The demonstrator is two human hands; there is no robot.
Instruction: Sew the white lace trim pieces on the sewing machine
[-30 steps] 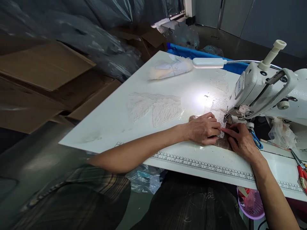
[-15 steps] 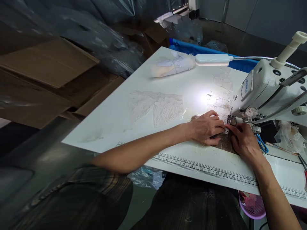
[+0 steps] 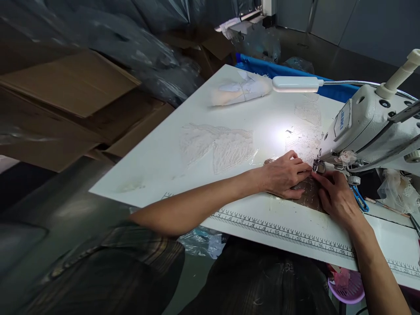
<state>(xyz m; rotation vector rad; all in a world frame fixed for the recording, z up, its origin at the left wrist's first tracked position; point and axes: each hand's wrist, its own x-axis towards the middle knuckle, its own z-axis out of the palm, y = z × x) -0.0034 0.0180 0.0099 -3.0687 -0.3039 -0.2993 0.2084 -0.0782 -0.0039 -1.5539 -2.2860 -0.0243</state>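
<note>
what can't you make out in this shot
Head view:
- Needle: hidden behind the presser foot and fingers.
- Whether left hand and right hand pinch or only press the lace: fingers cover it.
- Machine: cut off by right edge.
- Basket: mostly under the table.
- Boxes: blurred.

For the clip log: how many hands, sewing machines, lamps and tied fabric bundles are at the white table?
hands: 2 (left hand, right hand)
sewing machine: 1
lamp: 1
tied fabric bundle: 1
Total: 5
</note>
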